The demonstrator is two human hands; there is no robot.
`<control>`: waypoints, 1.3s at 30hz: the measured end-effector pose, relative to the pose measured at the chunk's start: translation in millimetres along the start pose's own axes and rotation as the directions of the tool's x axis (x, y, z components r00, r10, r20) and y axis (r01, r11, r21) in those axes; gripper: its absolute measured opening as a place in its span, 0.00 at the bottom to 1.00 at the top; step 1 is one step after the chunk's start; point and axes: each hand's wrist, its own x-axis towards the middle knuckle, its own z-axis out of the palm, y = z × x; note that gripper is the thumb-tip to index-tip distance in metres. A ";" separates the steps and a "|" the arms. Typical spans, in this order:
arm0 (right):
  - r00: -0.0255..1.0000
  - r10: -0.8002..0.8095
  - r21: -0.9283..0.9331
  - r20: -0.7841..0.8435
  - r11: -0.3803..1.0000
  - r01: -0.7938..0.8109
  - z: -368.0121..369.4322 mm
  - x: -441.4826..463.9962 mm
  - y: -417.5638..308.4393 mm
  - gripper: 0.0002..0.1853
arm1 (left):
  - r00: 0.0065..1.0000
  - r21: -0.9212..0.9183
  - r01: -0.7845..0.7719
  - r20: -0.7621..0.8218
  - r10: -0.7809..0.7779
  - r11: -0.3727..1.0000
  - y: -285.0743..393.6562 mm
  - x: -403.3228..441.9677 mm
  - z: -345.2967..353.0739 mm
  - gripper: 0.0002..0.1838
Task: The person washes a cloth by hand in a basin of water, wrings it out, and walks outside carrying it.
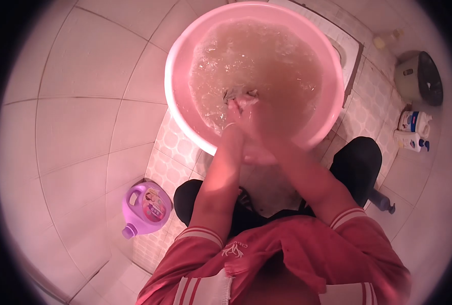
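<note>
A large pink basin (180, 109) holds cloudy brownish water (266, 56) with some foam. Over its near side, my left hand (232, 113) and my right hand (250, 114) are close together, fingers closed around a wet greyish cloth (241, 93) with dark edges. The cloth lies at the water's surface, and most of it is hidden by the hands and the murky water. Its exact kind cannot be made out. My right hand is slightly blurred, and its fingers partly overlap the left.
A purple detergent jug (152, 207) stands on the tiled floor at the left. To the right are a white pump bottle (409, 141), a white jug (411, 122), a dark pump bottle (381, 201) and a bin (413, 79). Behind the basin is a white floor fixture (344, 48).
</note>
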 end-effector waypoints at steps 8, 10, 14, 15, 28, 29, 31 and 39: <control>0.991 0.095 -0.419 -0.095 0.899 -0.126 -6.3 21.7 164.8 0.34 | 0.992 0.036 0.120 -0.053 -0.118 0.992 43.3 -54.9 51.5 0.24; 0.948 0.257 -0.431 -0.187 0.846 -0.314 46.4 11.7 195.7 0.30 | 0.977 0.042 0.212 0.027 -0.213 0.976 33.9 -49.5 42.1 0.29; 0.725 0.228 0.214 0.650 0.861 -0.462 60.0 15.2 178.8 0.16 | 0.939 -0.060 0.330 -0.080 -0.334 0.942 12.2 -31.8 18.9 0.41; 0.722 0.217 0.219 0.657 0.862 -0.458 56.3 16.3 162.1 0.16 | 0.941 -0.064 0.321 -0.088 -0.326 0.945 13.6 -31.3 19.3 0.41; 0.964 -0.156 0.094 0.214 0.986 0.139 -5.7 -40.4 -44.6 0.06 | 0.905 -0.222 0.051 0.422 0.049 0.974 41.8 -63.6 7.0 0.25; 0.977 -0.160 0.046 0.139 0.987 0.155 2.6 -35.6 -36.5 0.07 | 0.927 -0.207 -0.009 0.365 0.086 0.978 36.9 -62.4 8.0 0.23; 0.982 -0.166 -0.002 0.089 0.986 0.167 14.2 -28.1 -19.3 0.07 | 0.977 -0.141 -0.081 0.187 0.107 0.987 24.7 -48.2 9.3 0.21; 0.973 0.070 -0.058 0.220 0.997 -0.059 13.9 64.6 120.5 0.16 | 0.999 -0.093 0.004 -0.041 -0.008 0.996 30.1 -55.6 48.5 0.14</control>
